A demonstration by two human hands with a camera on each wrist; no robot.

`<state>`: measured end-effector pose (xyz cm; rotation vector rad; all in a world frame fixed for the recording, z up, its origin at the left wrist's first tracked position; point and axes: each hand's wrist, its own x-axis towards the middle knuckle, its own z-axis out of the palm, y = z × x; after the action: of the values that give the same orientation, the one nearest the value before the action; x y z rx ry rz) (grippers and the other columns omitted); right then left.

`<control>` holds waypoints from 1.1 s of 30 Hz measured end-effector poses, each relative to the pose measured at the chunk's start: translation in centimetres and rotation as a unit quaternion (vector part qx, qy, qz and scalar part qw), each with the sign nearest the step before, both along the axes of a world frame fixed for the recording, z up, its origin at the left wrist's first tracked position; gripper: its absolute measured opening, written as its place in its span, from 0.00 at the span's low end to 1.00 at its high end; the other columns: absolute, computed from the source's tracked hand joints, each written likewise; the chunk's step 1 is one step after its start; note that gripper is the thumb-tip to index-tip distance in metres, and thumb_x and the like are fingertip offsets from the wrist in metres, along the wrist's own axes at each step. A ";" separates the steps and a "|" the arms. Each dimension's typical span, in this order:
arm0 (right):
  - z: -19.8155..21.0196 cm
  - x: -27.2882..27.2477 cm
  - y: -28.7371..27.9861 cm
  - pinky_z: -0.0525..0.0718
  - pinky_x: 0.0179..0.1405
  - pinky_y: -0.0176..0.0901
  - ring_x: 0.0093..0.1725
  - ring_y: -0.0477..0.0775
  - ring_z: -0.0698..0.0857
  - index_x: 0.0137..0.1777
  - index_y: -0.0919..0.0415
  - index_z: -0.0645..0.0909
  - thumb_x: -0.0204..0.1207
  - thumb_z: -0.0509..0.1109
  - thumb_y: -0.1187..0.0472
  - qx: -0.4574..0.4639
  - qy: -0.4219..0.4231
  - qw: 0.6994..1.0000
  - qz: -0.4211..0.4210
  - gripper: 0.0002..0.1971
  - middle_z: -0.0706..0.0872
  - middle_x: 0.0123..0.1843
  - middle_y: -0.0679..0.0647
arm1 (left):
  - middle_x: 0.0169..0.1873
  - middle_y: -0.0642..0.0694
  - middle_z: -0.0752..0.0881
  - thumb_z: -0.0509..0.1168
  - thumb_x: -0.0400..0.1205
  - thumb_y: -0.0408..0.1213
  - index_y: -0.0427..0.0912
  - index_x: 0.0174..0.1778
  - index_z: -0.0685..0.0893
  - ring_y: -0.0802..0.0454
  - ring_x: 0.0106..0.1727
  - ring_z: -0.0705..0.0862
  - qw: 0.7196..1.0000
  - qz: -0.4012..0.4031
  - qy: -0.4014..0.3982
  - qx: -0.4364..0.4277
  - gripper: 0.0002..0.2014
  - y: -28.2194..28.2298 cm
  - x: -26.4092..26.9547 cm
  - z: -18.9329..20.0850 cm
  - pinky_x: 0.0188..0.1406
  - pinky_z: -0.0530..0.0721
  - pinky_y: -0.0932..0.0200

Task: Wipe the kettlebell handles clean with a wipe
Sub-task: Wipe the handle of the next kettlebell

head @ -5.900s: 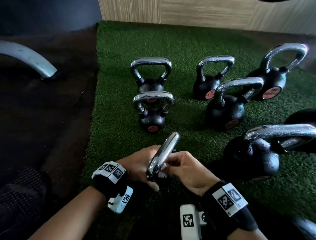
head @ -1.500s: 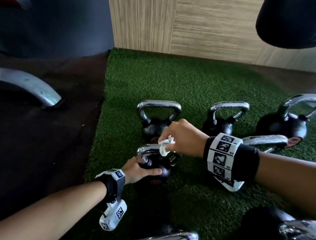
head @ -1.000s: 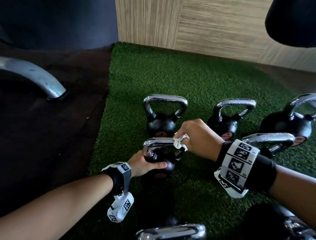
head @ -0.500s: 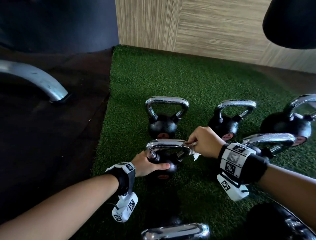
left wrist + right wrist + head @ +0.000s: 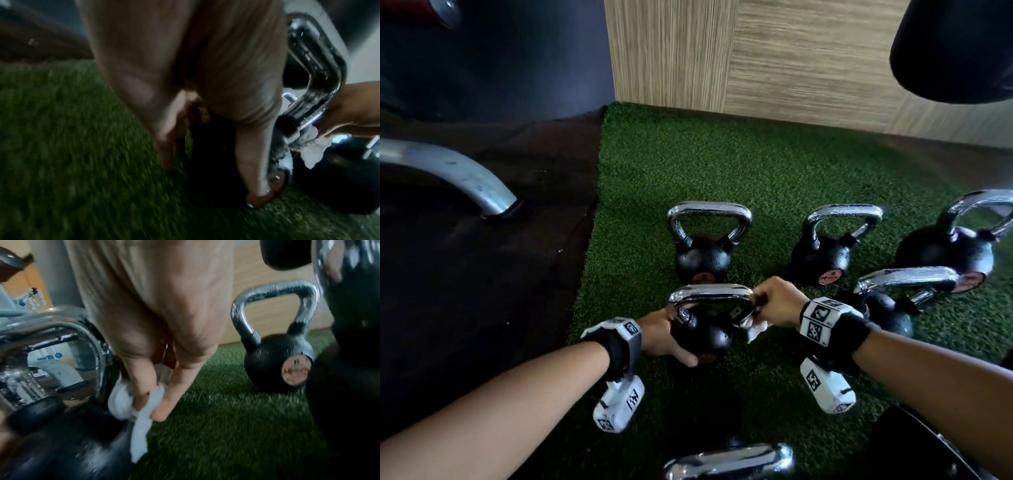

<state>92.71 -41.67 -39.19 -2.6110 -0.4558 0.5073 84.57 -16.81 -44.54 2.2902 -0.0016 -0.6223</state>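
A small black kettlebell [image 5: 705, 337] with a chrome handle [image 5: 710, 295] stands on the green turf in front of me. My left hand [image 5: 666, 337] grips its round body from the left, thumb across the front [image 5: 255, 162]. My right hand [image 5: 774, 301] pinches a crumpled white wipe [image 5: 756, 329] against the handle's right side, where it bends down to the body. In the right wrist view the wipe [image 5: 135, 400] is bunched between fingers and chrome [image 5: 88, 344]. The left wrist view shows the wipe [image 5: 308, 146] hanging below the handle.
Several more kettlebells stand around: one just behind [image 5: 703, 240], others to the right [image 5: 828, 243] [image 5: 893, 301] [image 5: 955, 240], and a handle near me [image 5: 729, 460]. A metal machine leg [image 5: 455, 178] rests on the dark floor at left. A wood-panel wall [image 5: 756, 61] bounds the turf.
My right hand has slid the wipe along the handle from its top middle to the right end and down the right bend. The left hand keeps holding the body.
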 end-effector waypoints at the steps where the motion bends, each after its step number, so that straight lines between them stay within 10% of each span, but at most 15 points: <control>1: 0.4 0.3 -0.2 0.73 0.22 0.27 0.27 0.39 0.76 0.25 0.45 0.87 0.67 0.79 0.67 -0.011 -0.004 1.000 -0.005 0.16 0.81 0.25 0.42 | 0.72 0.52 0.82 0.83 0.72 0.36 0.47 0.77 0.80 0.53 0.73 0.78 0.998 -0.044 0.011 0.036 0.36 0.7 0.2 0.8 0.74 0.76 0.60; 5: 4.2 2.0 -1.6 0.73 0.21 0.22 0.30 0.39 0.81 0.45 0.51 0.94 0.68 0.82 0.66 0.036 -0.089 0.993 -0.067 0.09 0.86 0.31 0.43 | 0.48 0.50 0.90 0.69 0.81 0.20 0.46 0.52 0.88 0.48 0.58 0.86 0.997 -0.018 -0.049 0.051 0.15 3.6 1.1 4.4 0.49 0.80 0.69; 10: 9.6 0.6 -0.7 0.87 0.44 0.39 0.40 0.44 0.89 0.41 0.47 0.92 0.60 0.87 0.64 0.294 -0.061 0.954 -0.024 0.13 0.94 0.39 0.46 | 0.62 0.43 0.90 0.66 0.89 0.36 0.44 0.70 0.85 0.50 0.61 0.90 0.971 0.121 -0.086 -0.190 0.14 4.1 1.5 12.0 0.58 0.87 0.59; 15: 11.3 -1.9 2.7 0.86 0.41 0.35 0.40 0.43 0.90 0.43 0.54 0.89 0.60 0.87 0.69 0.408 -0.037 0.912 0.034 0.15 0.94 0.40 0.50 | 0.58 0.45 0.92 0.64 0.89 0.44 0.43 0.66 0.87 0.48 0.59 0.92 0.918 0.152 -0.039 -0.363 0.14 0.7 0.2 15.7 0.59 0.91 0.54; 23: 10.9 -3.8 4.7 0.77 0.31 0.32 0.30 0.41 0.78 0.44 0.52 0.80 0.52 0.90 0.57 0.279 -0.208 0.938 0.010 0.24 0.86 0.38 0.50 | 0.40 0.44 0.90 0.71 0.80 0.38 0.39 0.46 0.94 0.54 0.47 0.90 0.845 0.172 -0.050 -0.504 0.08 -2.0 -1.5 12.3 0.56 0.92 0.56; 27: 9.8 -3.8 3.3 0.81 0.36 0.38 0.35 0.43 0.77 0.56 0.44 0.78 0.58 0.85 0.56 0.279 -0.089 0.955 0.038 0.27 0.81 0.48 0.49 | 0.45 0.47 0.94 0.76 0.75 0.37 0.48 0.42 0.97 0.55 0.47 0.89 0.865 0.212 -0.138 -0.434 0.05 -2.0 -1.2 11.1 0.57 0.90 0.56; 33: 2.3 -1.6 0.2 0.73 0.27 0.41 0.32 0.53 0.78 0.53 0.53 0.81 0.69 0.67 0.79 0.187 0.052 0.966 -0.170 0.20 0.84 0.39 0.57 | 0.55 0.57 0.92 0.78 0.80 0.42 0.45 0.59 0.94 0.72 0.59 0.88 0.898 0.085 -0.411 -0.129 0.12 -2.0 -1.4 9.3 0.65 0.82 0.72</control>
<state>91.08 -41.48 -36.91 -2.2200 -0.0550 0.3940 83.14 -18.86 -35.29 2.0929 -0.2701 0.4444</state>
